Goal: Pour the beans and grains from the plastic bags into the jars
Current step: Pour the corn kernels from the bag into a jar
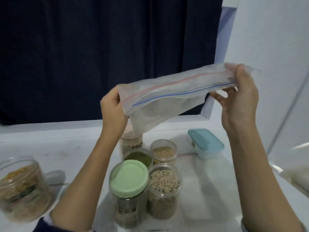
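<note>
A clear zip bag [160, 104] with a red and a blue seal line is held up in the air, stretched slantwise, and looks empty. My left hand [112, 108] pinches its lower left end and my right hand [240, 96] pinches its upper right end. Below on the white counter [66, 148] stand several clear jars: one shut with a green lid [128, 178], an open one of pale beans [164, 181], an open one of small tan grains [163, 150], one of green grains [138, 157], and a taller jar [132, 143] partly hidden behind the bag.
A large clear jar [21, 188] with yellowish contents stands at the left edge. A small box with a blue lid [205, 142] sits at the back right. Another plastic bag [297, 174] lies at the right edge. A dark curtain [100, 56] hangs behind the counter.
</note>
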A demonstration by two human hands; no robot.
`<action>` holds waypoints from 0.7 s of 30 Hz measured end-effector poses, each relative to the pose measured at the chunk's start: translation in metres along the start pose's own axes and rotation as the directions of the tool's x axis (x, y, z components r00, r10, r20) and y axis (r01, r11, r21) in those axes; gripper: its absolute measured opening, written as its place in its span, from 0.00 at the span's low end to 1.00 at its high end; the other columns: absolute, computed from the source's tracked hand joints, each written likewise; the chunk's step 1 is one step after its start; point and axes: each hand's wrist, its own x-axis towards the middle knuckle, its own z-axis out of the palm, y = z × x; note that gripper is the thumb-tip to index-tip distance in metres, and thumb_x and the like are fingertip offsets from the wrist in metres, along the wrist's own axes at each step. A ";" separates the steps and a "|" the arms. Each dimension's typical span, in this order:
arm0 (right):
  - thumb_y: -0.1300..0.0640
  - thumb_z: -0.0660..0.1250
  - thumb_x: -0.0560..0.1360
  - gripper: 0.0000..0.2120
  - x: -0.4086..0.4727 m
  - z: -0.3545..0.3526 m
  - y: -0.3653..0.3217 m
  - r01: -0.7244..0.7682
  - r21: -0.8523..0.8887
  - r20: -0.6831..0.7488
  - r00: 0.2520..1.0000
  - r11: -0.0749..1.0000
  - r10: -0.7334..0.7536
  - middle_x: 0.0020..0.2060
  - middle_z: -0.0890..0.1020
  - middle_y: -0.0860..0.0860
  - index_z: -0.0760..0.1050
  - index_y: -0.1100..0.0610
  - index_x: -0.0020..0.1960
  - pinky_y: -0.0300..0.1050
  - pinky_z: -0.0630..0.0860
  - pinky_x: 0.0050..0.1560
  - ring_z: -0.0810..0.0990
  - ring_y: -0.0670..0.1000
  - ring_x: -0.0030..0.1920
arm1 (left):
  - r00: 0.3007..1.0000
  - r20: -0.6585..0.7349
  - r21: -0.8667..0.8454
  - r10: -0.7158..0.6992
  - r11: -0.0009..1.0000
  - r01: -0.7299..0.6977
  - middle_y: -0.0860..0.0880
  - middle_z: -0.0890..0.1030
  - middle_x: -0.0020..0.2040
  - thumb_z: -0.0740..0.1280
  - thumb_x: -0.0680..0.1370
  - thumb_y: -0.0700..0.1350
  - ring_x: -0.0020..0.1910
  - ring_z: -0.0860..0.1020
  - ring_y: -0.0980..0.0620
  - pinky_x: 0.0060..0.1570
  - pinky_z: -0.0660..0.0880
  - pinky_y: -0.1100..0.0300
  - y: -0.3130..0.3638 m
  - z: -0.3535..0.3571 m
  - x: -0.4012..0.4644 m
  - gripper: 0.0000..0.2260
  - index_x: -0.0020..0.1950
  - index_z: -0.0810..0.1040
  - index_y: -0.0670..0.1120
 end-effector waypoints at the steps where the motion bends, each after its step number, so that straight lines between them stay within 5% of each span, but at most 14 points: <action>1: 0.52 0.58 0.82 0.10 0.010 -0.013 -0.004 0.027 0.001 0.003 1.000 1.000 -0.027 0.41 0.77 0.45 0.77 0.51 0.48 0.43 0.78 0.43 0.75 0.44 0.39 | 0.999 0.026 0.003 -0.024 1.000 0.023 0.44 0.82 0.38 0.69 0.74 0.37 0.37 0.79 0.49 0.31 0.74 0.56 0.005 0.015 -0.001 0.02 0.45 0.80 0.40; 4: 0.52 0.58 0.81 0.08 0.038 -0.046 -0.009 0.117 -0.051 0.011 0.993 0.992 -0.117 0.43 0.76 0.45 0.75 0.49 0.48 0.43 0.77 0.42 0.75 0.45 0.42 | 0.989 0.075 0.017 -0.130 0.992 0.129 0.40 0.83 0.34 0.64 0.78 0.39 0.30 0.81 0.44 0.26 0.73 0.58 0.015 0.053 0.001 0.06 0.45 0.79 0.41; 9: 0.47 0.61 0.77 0.07 0.065 -0.070 0.000 0.234 -0.226 0.070 0.972 0.946 -0.224 0.57 0.72 0.51 0.72 0.44 0.54 0.38 0.77 0.41 0.77 0.45 0.46 | 0.918 0.092 0.104 -0.387 0.920 0.377 0.49 0.76 0.22 0.60 0.82 0.42 0.19 0.76 0.53 0.20 0.69 0.64 0.013 0.091 -0.002 0.14 0.38 0.74 0.41; 13: 0.52 0.62 0.79 0.14 0.075 -0.083 0.023 0.273 -0.350 0.070 0.962 0.896 -0.265 0.51 0.65 0.43 0.67 0.42 0.63 0.49 0.79 0.53 0.75 0.42 0.41 | 0.862 0.081 0.200 -0.501 0.855 0.478 0.47 0.76 0.24 0.61 0.81 0.45 0.16 0.71 0.54 0.16 0.65 0.67 0.004 0.111 -0.003 0.15 0.36 0.72 0.40; 17: 0.53 0.63 0.79 0.22 0.080 -0.091 0.041 0.273 -0.416 0.068 0.960 0.867 -0.270 0.55 0.63 0.50 0.64 0.48 0.72 0.28 0.71 0.49 0.72 0.34 0.39 | 0.820 0.067 0.284 -0.568 0.799 0.530 0.46 0.77 0.24 0.61 0.81 0.45 0.19 0.72 0.50 0.17 0.62 0.68 -0.006 0.124 -0.007 0.17 0.34 0.71 0.40; 21: 0.52 0.64 0.79 0.26 0.083 -0.102 0.050 0.276 -0.441 0.068 0.959 0.854 -0.274 0.62 0.60 0.53 0.58 0.46 0.73 0.23 0.69 0.47 0.69 0.36 0.54 | 0.779 0.047 0.350 -0.625 0.741 0.574 0.48 0.74 0.19 0.61 0.81 0.45 0.14 0.68 0.55 0.15 0.60 0.69 -0.014 0.142 -0.017 0.17 0.33 0.70 0.41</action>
